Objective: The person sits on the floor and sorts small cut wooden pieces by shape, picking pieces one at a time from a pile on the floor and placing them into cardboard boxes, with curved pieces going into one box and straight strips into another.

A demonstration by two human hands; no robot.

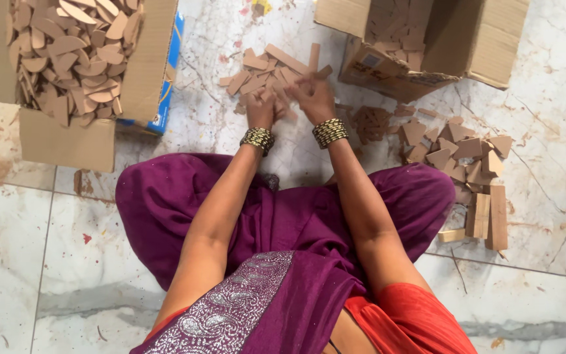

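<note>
Strips: flat brown wooden strips (271, 69) are lying heaped on the marble floor (545, 164), between two boxes.
Left hand (261, 108): curling closed, gripping strips.
Right hand (314, 98): fingers bent, pinching strips.
Room: bare floor is lying open leftward.

Both arms reached straight forward from the seated body, bare from the shoulder down, converging toward the wrists. The left hand (260, 108) was curled with knuckles up, fingers folded under. The right hand (314, 98) lay just beside it, fingers bent and pointing forward. Each wrist wore a stack of gold bangles.
</note>
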